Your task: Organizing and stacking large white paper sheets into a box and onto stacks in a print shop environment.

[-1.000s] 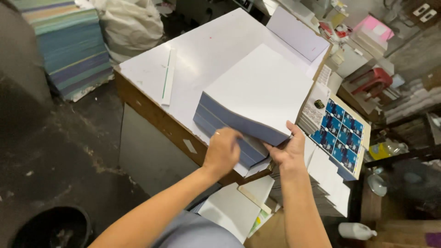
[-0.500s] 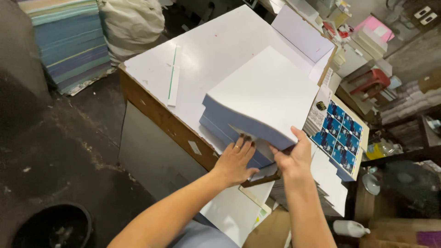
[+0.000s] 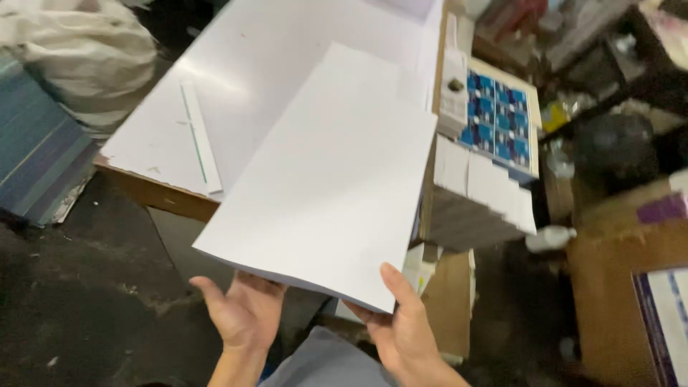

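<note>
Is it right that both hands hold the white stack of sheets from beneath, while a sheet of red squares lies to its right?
Not quite. The head view shows the left hand and right hand under the white stack of sheets, but the squares on the sheet are blue.

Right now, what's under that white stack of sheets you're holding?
Under the white stack of sheets, the left hand and right hand support its near edge. Its far part overlaps the white table; whatever lies on the table beneath it is covered.
</note>
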